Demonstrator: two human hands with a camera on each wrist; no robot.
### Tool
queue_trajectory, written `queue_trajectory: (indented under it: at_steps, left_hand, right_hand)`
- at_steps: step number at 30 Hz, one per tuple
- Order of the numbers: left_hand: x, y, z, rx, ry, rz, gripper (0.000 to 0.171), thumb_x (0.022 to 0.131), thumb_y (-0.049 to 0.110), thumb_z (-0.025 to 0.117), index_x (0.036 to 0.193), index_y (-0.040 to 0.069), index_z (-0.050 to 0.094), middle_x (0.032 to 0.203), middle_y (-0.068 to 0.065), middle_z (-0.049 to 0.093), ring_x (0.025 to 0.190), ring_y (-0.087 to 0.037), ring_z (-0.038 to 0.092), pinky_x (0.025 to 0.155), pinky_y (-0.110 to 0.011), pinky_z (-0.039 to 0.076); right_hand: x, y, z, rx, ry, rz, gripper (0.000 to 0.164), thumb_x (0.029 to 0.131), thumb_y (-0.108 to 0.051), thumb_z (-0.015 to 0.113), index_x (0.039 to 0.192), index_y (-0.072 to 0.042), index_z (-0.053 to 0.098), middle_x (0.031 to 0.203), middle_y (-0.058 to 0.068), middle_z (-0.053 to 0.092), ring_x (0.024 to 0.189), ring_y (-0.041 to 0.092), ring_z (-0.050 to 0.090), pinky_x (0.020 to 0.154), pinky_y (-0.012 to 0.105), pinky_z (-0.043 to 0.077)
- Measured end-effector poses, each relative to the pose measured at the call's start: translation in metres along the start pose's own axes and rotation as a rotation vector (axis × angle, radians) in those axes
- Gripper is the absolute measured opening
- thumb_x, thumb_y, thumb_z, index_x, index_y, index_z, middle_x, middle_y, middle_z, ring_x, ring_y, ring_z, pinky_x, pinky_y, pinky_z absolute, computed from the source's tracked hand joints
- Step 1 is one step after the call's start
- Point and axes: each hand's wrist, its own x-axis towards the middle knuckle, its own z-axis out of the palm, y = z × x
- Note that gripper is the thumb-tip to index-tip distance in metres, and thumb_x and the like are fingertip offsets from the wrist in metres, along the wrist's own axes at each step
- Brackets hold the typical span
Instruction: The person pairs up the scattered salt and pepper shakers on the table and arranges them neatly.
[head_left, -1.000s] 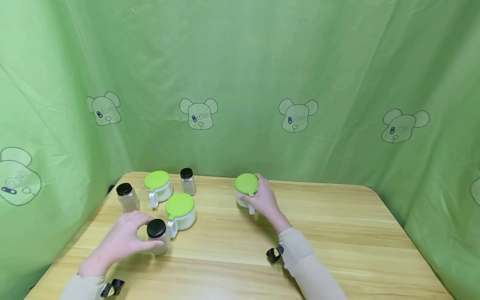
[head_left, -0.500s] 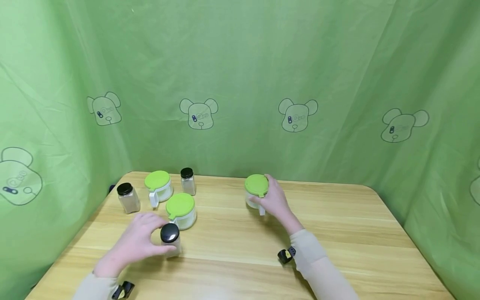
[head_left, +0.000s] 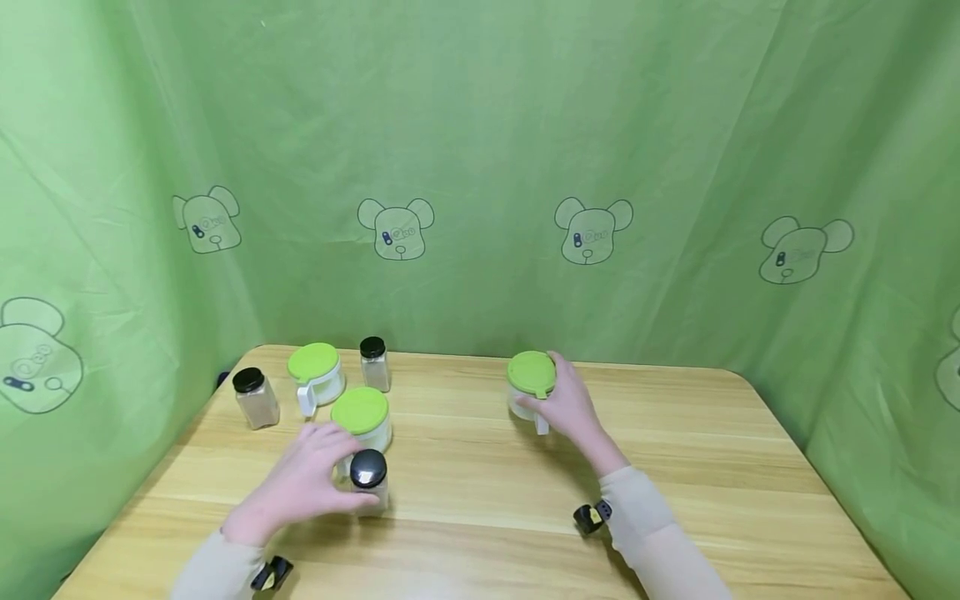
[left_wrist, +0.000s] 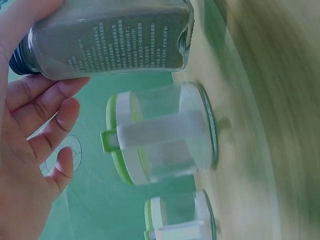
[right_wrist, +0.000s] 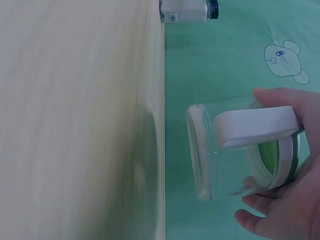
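My left hand (head_left: pixel 311 479) pinches a spice jar (head_left: pixel 370 493) with a black lid near the table's front left, thumb and fingers around its upper part. Printed text covers the glass side of this jar in the left wrist view. My right hand (head_left: pixel 567 402) grips a glass seasoning pot (head_left: pixel 531 375) with a green lid and a white handle. In the right wrist view, a gap shows between the pot's base and the wooden table. Behind my left hand stands another green-lidded seasoning pot (head_left: pixel 361 411), its handle partly covered by the fingers.
A third green-lidded pot (head_left: pixel 315 367) stands at the back left of the wooden table (head_left: pixel 480 483). Two black-lidded spice jars flank it: one jar (head_left: pixel 257 400) on the left, the other jar (head_left: pixel 375 367) on the right. A green curtain (head_left: pixel 480 167) surrounds the table.
Both hands have moved to the right, the left carrying the spice jar and the right carrying the seasoning pot. The left hand now partly covers the nearer standing pot. The other containers have stayed put.
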Motion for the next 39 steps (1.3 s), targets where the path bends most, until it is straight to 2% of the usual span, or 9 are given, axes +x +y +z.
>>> queue_trajectory:
  at_steps: [7,20,26,33,39]
  left_hand:
    - [0.012,0.006,0.008,-0.016,-0.006,0.014,0.058,0.062,0.060,0.082,0.103,0.020,0.071,0.097,0.015,0.069,0.096,-0.003,0.054,0.088,-0.030,0.037]
    - [0.026,0.012,0.015,-0.005,-0.010,0.032,0.060,0.063,0.063,0.080,0.104,0.021,0.071,0.098,0.015,0.069,0.096,-0.003,0.053,0.087,-0.028,0.036]
    - [0.035,0.016,0.015,-0.011,-0.016,0.018,0.055,0.063,0.060,0.082,0.101,0.021,0.070,0.094,0.015,0.067,0.094,-0.003,0.053,0.084,-0.028,0.035]
    - [0.047,0.022,0.016,-0.002,-0.002,0.036,0.055,0.065,0.065,0.078,0.099,0.022,0.070,0.091,0.015,0.067,0.091,-0.004,0.053,0.090,-0.033,0.037]
    - [0.056,0.027,0.018,-0.024,-0.007,0.006,0.054,0.065,0.064,0.079,0.100,0.023,0.070,0.094,0.013,0.068,0.093,-0.005,0.053,0.093,-0.034,0.037]
  right_hand:
    - [-0.004,0.011,-0.009,0.001,0.013,0.000,0.101,0.072,-0.036,0.084,0.147,0.003,0.029,0.144,0.028,0.042,0.131,0.045,0.044,0.108,0.062,0.035]
    - [-0.014,0.021,-0.031,-0.018,0.005,0.030,0.103,0.074,-0.036,0.083,0.149,0.004,0.025,0.147,0.031,0.038,0.132,0.048,0.040,0.108,0.065,0.033]
    - [-0.019,0.028,-0.042,-0.035,0.005,0.052,0.104,0.075,-0.036,0.082,0.150,0.004,0.022,0.149,0.032,0.034,0.133,0.049,0.038,0.108,0.066,0.032]
    - [-0.025,0.035,-0.052,-0.050,0.015,0.054,0.103,0.076,-0.036,0.082,0.149,0.006,0.022,0.147,0.034,0.035,0.132,0.051,0.038,0.107,0.066,0.032]
    - [-0.031,0.039,-0.062,-0.057,0.020,0.063,0.104,0.076,-0.037,0.081,0.149,0.007,0.022,0.147,0.034,0.034,0.132,0.051,0.038,0.107,0.067,0.031]
